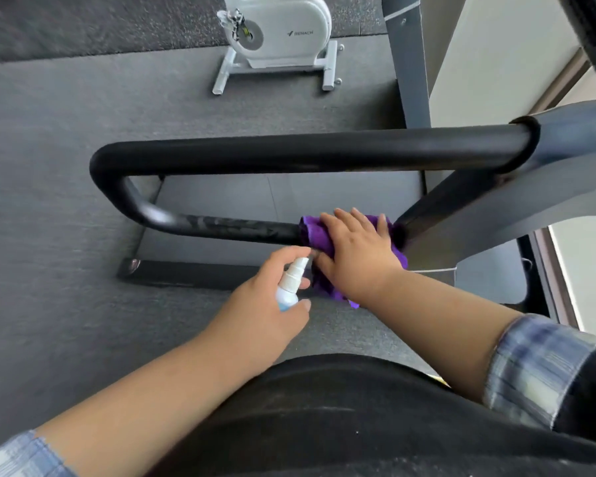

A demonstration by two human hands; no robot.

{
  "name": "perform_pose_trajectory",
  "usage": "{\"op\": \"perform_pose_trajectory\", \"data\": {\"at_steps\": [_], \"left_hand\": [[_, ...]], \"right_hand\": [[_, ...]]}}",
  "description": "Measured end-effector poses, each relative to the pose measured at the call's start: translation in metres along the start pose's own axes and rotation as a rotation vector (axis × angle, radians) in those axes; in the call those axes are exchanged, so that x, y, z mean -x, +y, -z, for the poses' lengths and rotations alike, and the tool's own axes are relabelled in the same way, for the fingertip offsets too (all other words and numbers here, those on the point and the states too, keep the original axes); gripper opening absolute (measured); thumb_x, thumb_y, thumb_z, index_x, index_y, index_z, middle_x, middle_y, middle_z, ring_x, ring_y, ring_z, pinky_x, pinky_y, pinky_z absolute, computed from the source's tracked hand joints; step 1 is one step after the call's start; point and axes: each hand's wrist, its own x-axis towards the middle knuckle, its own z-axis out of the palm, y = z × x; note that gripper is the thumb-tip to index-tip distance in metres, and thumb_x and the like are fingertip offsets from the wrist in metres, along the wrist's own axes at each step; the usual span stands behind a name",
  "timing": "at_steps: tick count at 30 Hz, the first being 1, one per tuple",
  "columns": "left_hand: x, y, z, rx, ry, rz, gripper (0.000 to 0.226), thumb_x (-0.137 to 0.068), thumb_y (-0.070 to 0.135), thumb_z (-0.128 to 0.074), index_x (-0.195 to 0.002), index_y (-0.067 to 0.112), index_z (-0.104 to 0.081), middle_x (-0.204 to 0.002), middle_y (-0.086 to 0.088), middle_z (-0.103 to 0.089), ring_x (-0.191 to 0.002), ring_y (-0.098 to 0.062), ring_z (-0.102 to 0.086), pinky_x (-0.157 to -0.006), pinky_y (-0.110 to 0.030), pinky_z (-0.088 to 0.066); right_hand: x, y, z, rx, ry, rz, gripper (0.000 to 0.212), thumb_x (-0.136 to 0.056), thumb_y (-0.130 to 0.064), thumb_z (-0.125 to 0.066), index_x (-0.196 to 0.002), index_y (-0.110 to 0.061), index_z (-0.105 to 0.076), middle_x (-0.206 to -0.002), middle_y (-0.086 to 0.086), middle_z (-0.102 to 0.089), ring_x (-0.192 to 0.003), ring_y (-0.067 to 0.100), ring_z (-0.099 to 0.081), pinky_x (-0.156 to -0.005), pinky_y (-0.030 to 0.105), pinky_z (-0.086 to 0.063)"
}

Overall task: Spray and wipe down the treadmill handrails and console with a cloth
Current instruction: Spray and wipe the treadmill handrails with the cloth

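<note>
From the head view, a crumpled purple cloth (pixel 327 235) is pressed onto the lower bar of the looped black padded treadmill handrail (pixel 227 228) by the right hand (pixel 355 249), whose fingers are laid flat and slightly spread over the fabric. A loose end of the cloth hangs below that hand's wrist. Just to the left of the right hand, a small white and pale-blue spray bottle (pixel 289 284) is gripped by the left hand (pixel 272 294), fingers curled round its body, nozzle pointed toward the cloth. Beyond the hands, a white exercise bike (pixel 276 32) is seen on the grey floor.
</note>
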Motion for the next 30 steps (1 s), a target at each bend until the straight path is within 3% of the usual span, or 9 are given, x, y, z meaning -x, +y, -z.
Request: {"op": "perform_pose_trajectory", "data": {"at_steps": [2, 5, 10, 16, 18, 20, 24, 27, 30], "left_hand": [[0.006, -0.003, 0.003, -0.022, 0.025, 0.016, 0.065, -0.089, 0.020, -0.068, -0.118, 0.068, -0.034, -0.108, 0.023, -0.064, -0.098, 0.012, -0.056, -0.074, 0.001, -0.036], [0.011, -0.006, 0.005, -0.050, 0.040, 0.053, 0.063, -0.088, 0.023, -0.068, -0.122, 0.065, -0.035, -0.108, 0.024, -0.063, -0.098, 0.011, -0.056, -0.074, -0.003, -0.038], [0.012, -0.004, 0.008, -0.051, 0.028, 0.056, 0.062, -0.089, 0.025, -0.067, -0.122, 0.066, -0.033, -0.109, 0.024, -0.063, -0.091, 0.007, -0.058, -0.075, -0.012, -0.042], [0.009, -0.009, 0.011, -0.053, 0.025, 0.075, 0.062, -0.089, 0.027, -0.067, -0.122, 0.066, -0.032, -0.109, 0.026, -0.063, -0.090, 0.004, -0.058, -0.077, -0.016, -0.044], [0.010, -0.011, 0.014, -0.063, 0.015, 0.089, 0.062, -0.089, 0.029, -0.067, -0.123, 0.066, -0.032, -0.109, 0.028, -0.062, -0.089, 0.003, -0.059, -0.081, -0.023, -0.047], [0.011, -0.016, 0.017, -0.068, 0.008, 0.097, 0.062, -0.089, 0.029, -0.067, -0.124, 0.066, -0.032, -0.109, 0.028, -0.062, -0.089, 0.003, -0.059, -0.079, -0.021, -0.046], [0.015, -0.026, 0.024, -0.059, 0.010, 0.130, 0.063, -0.090, 0.028, -0.066, -0.122, 0.068, -0.031, -0.109, 0.030, -0.061, -0.091, 0.003, -0.058, -0.080, -0.019, -0.046], [0.017, -0.028, 0.027, -0.060, 0.017, 0.161, 0.063, -0.089, 0.030, -0.066, -0.122, 0.070, -0.031, -0.110, 0.033, -0.059, -0.092, 0.002, -0.058, -0.086, -0.027, -0.049], [0.018, -0.028, 0.033, -0.037, 0.021, 0.168, 0.063, -0.090, 0.031, -0.066, -0.121, 0.072, -0.030, -0.111, 0.033, -0.059, -0.093, 0.002, -0.058, -0.087, -0.030, -0.050]], "right_hand": [[-0.005, -0.009, -0.013, 0.138, -0.067, -0.004, 0.085, -0.093, -0.074, -0.030, -0.159, -0.026, -0.005, -0.168, 0.005, -0.006, -0.154, 0.032, 0.002, -0.117, 0.063, 0.005], [-0.011, -0.016, -0.013, 0.112, -0.085, 0.021, 0.090, -0.092, -0.076, -0.028, -0.160, -0.025, 0.001, -0.168, 0.007, 0.002, -0.153, 0.032, 0.009, -0.117, 0.062, 0.006], [-0.004, 0.020, 0.000, 0.034, -0.060, 0.150, 0.087, -0.093, -0.056, -0.052, -0.160, -0.025, -0.005, -0.168, 0.008, -0.002, -0.155, 0.024, 0.002, -0.125, 0.045, -0.001], [-0.001, 0.026, -0.013, 0.457, -0.078, 0.104, 0.114, -0.085, -0.069, -0.059, -0.158, -0.015, 0.010, -0.163, 0.017, -0.011, -0.150, 0.036, -0.013, -0.123, 0.049, -0.013], [-0.010, 0.018, -0.018, 0.530, -0.027, 0.100, 0.110, -0.082, -0.066, -0.064, -0.156, -0.012, -0.003, -0.150, 0.017, -0.032, -0.137, 0.037, -0.034, -0.114, 0.049, -0.028], [-0.026, 0.011, -0.011, 0.496, -0.002, 0.112, 0.093, -0.078, -0.065, -0.069, -0.143, -0.013, -0.028, -0.128, 0.011, -0.051, -0.115, 0.032, -0.053, -0.097, 0.044, -0.044], [-0.060, -0.003, 0.018, 0.317, -0.212, 0.152, 0.076, -0.065, -0.071, -0.076, -0.115, -0.021, -0.049, -0.096, -0.002, -0.062, -0.085, 0.026, -0.063, -0.072, 0.039, -0.054], [-0.071, -0.010, 0.015, 0.280, -0.230, 0.215, 0.091, -0.063, -0.072, -0.077, -0.133, -0.024, -0.046, -0.116, -0.002, -0.061, -0.099, 0.026, -0.063, -0.082, 0.043, -0.055], [-0.062, 0.000, 0.004, 0.228, -0.141, 0.298, 0.107, -0.074, -0.066, -0.073, -0.157, -0.028, -0.017, -0.148, -0.001, -0.044, -0.125, 0.028, -0.053, -0.101, 0.044, -0.047]]}}
